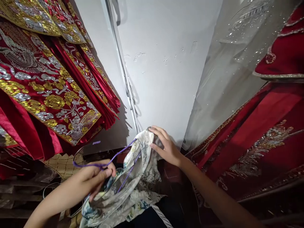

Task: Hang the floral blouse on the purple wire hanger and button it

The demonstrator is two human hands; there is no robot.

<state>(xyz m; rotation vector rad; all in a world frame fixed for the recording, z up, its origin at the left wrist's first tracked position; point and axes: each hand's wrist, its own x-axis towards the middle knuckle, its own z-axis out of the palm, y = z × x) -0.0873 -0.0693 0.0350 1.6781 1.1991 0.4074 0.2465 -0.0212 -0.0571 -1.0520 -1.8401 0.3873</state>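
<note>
A pale garment with a blue, green and yellow floral print [140, 205] hangs bunched in front of me. A purple cord [121, 151] runs from its upper edge down to my left hand [99, 177]. My left thumb and forefinger pinch this cord, and the lower fingers lie against the cloth. The cord loops out left of the hand, and a short purple end [96, 142] shows above it. At the garment's top edge, my right hand [167, 146] grips the cloth between thumb and fingers. Another stretch of purple cord crosses the garment's opening.
Red garments with gold and silver embroidery [59, 101] hang at the left. On the right hang a sheer sparkling fabric [220, 76] and a red beaded garment [268, 142]. A white wall [163, 79] with a metal strip [121, 60] stands ahead. A white twisted strap [162, 217] lies below.
</note>
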